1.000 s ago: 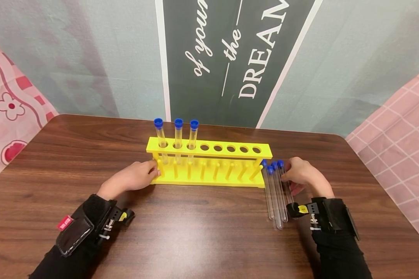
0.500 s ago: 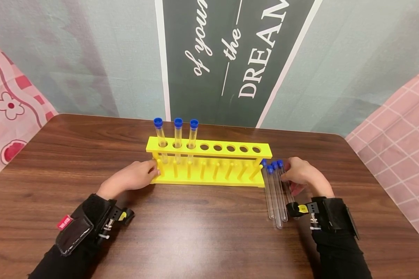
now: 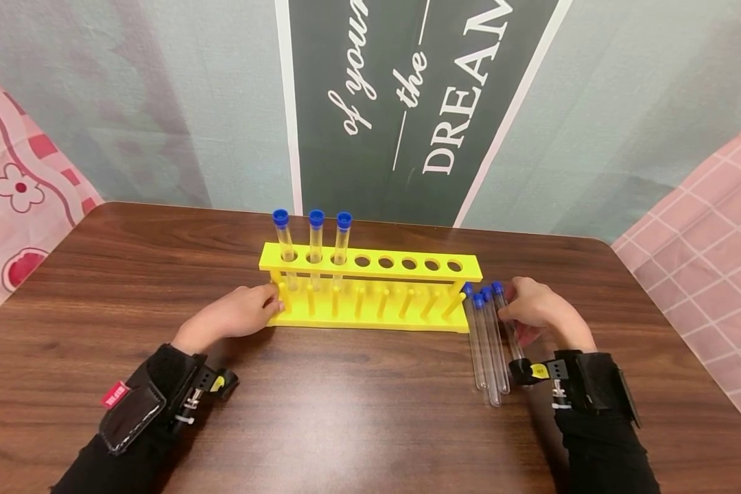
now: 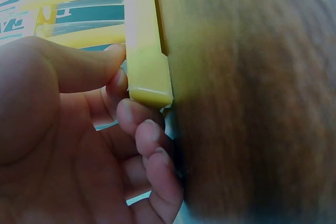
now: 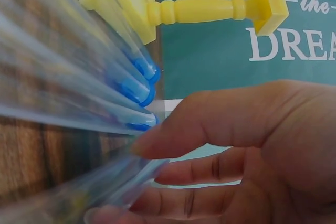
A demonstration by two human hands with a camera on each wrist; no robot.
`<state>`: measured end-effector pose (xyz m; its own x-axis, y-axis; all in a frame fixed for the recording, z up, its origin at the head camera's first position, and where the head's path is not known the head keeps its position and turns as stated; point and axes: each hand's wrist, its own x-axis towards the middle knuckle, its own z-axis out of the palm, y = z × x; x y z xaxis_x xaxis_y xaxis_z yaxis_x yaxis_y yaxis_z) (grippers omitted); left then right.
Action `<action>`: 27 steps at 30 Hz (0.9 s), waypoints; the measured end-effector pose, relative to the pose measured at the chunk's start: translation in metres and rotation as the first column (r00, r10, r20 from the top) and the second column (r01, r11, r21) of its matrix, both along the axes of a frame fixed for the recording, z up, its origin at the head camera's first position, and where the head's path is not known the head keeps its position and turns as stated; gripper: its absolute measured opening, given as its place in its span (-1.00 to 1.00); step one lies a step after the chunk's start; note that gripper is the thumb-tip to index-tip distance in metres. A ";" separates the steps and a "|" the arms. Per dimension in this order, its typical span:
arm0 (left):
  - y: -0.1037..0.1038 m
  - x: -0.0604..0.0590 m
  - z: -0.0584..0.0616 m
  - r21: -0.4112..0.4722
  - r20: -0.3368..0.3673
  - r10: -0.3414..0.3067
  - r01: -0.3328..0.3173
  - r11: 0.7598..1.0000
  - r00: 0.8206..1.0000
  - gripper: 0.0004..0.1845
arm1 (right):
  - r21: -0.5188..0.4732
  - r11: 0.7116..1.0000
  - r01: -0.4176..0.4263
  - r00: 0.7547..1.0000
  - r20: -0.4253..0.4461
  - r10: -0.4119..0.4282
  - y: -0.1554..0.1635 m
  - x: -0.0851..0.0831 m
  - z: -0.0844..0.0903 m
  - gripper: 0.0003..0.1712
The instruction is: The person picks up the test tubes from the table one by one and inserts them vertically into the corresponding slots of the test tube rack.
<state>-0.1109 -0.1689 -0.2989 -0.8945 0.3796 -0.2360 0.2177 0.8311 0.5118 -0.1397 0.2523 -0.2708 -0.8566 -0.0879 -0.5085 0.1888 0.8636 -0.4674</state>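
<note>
A yellow test-tube rack (image 3: pixel 370 274) stands mid-table with three blue-capped tubes (image 3: pixel 313 243) upright in its leftmost holes. My left hand (image 3: pixel 270 302) grips the rack's left base end, and the left wrist view shows the thumb on the base bar (image 4: pixel 144 61) with curled fingers (image 4: pixel 152 145) below. Right of the rack, clear blue-capped tubes (image 3: pixel 484 336) lie side by side on the table. My right hand (image 3: pixel 511 309) pinches the rightmost tube (image 3: pixel 508 322) near its cap. In the right wrist view the thumb (image 5: pixel 210 124) is over that tube (image 5: pixel 121 182).
The brown wooden table (image 3: pixel 346 412) ends at a wall with a dark banner (image 3: pixel 407 103) behind the rack. Pink patterned cloth (image 3: pixel 18 192) hangs at both sides. The rack's five right-hand holes (image 3: pixel 407 263) are open.
My right hand and wrist have shifted slightly to the right, and the pinched tube's lower end has swung a little away from the other tubes. The left hand and rack have not moved.
</note>
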 end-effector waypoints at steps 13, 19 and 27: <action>0.001 0.001 0.000 -0.004 -0.013 -0.005 0.005 1.000 1.000 -0.81 | 0.016 1.000 -0.020 0.998 -0.052 0.021 -0.003 0.005 0.010 -0.55; 0.001 0.001 0.001 0.002 -0.017 -0.005 0.005 1.000 1.000 -0.81 | -0.002 1.000 -0.019 0.997 -0.073 0.019 -0.005 0.008 0.016 -0.53; 0.002 0.002 0.002 0.001 -0.013 -0.005 0.005 1.000 1.000 -0.82 | -0.040 0.998 -0.041 0.992 -0.124 0.035 -0.007 0.014 0.027 -0.52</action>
